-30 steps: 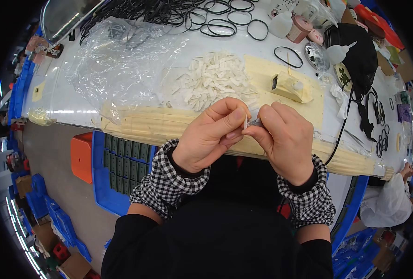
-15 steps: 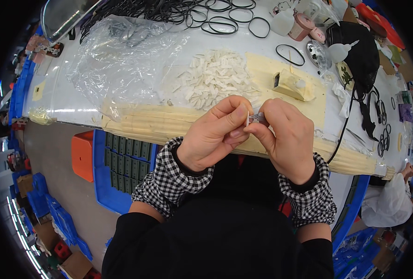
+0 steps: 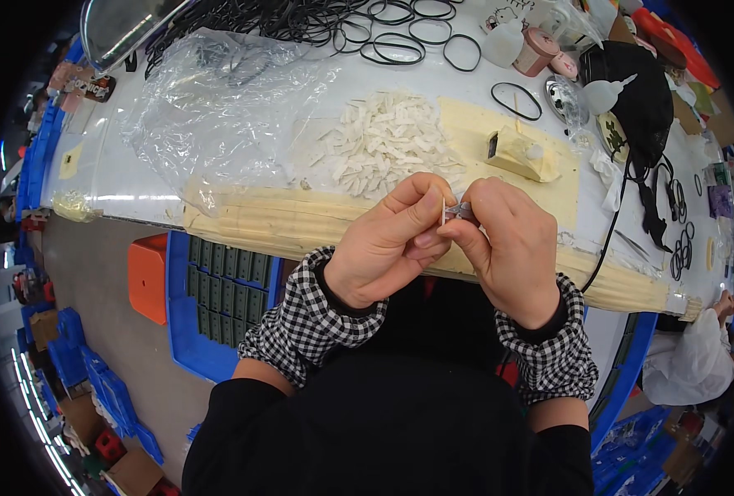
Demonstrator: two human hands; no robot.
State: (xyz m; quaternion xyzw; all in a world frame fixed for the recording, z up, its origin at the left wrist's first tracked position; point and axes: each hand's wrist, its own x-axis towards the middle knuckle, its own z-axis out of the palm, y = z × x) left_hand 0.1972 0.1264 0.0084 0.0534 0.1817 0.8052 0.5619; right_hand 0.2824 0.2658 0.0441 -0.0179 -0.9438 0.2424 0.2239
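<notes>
My left hand (image 3: pixel 388 240) pinches a small, thin white piece (image 3: pixel 444 212) between thumb and fingers, its narrow edge showing. In my right hand (image 3: pixel 512 244), thumb and bent forefinger are closed on a small grey, metallic-looking tool (image 3: pixel 460 212). The tool's tip meets or nearly meets the white piece; most of its body is hidden by my fingers, so its exact kind does not show. Both hands are held close together above the padded front edge of the table. Just beyond them lies a heap of small flat white pieces (image 3: pixel 388 140).
A yellow-taped block (image 3: pixel 520 155) sits right of the heap. Clear plastic bags (image 3: pixel 210 116) lie left, with black rubber loops (image 3: pixel 392 47) behind. A black cable (image 3: pixel 613 236) hangs over the edge at right. Below stand a blue crate (image 3: pixel 187 339) of dark green parts and an orange stool (image 3: pixel 147 277).
My left hand has shifted very slightly to the right, with the white piece still pinched. The right hand stays almost in place, its grip on the grey tool unchanged.
</notes>
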